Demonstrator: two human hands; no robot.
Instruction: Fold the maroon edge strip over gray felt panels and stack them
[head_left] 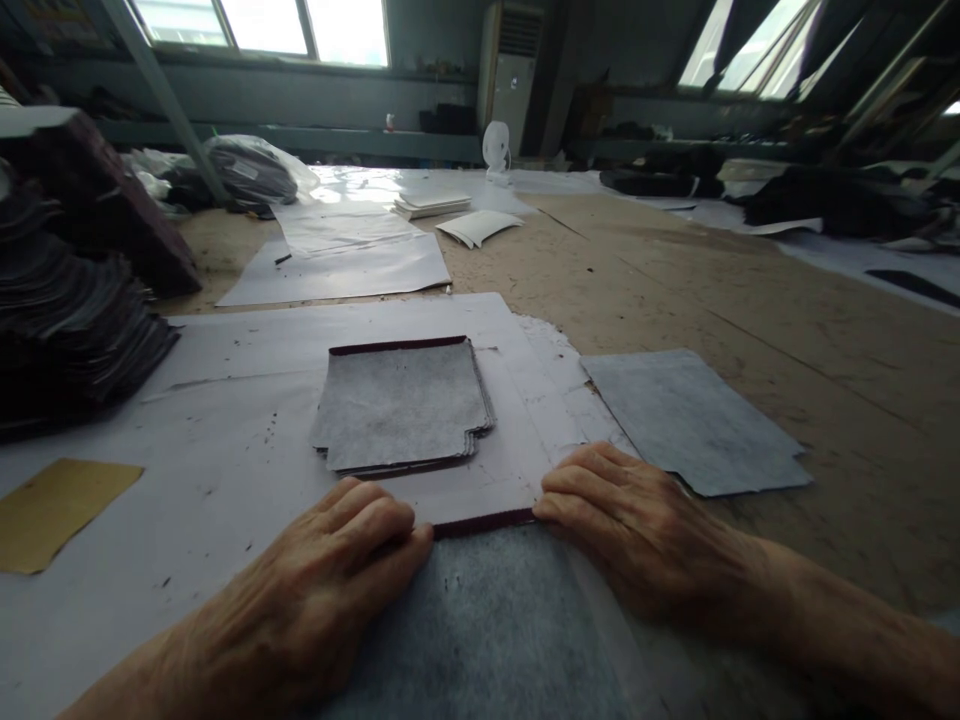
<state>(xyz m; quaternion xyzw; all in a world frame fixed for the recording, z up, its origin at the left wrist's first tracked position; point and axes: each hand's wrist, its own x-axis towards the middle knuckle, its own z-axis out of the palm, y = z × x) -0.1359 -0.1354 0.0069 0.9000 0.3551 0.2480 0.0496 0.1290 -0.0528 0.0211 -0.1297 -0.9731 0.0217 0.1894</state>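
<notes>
A grey fabric piece (495, 620) with a dark maroon strip folded along its far edge lies right in front of me. My left hand (337, 570) has its fingers curled and pressed at the left end of that strip, thumb and index together. At the right end, my right hand (622, 510) pinches the same edge with its fingers bunched. Just beyond my hands sits a neat stack of similar grey fabric pieces (401, 405), maroon showing along its far edge. Another grey piece (697, 420) with a notched corner lies flat past my right hand.
White paper (225, 400) covers much of the brown table (675, 270). At left stand a tall stack of dark fabric (67, 290) and a tan card (64, 510). Farther back are white sheets (352, 260), a small white fan (496, 150) and dark cloth (832, 205).
</notes>
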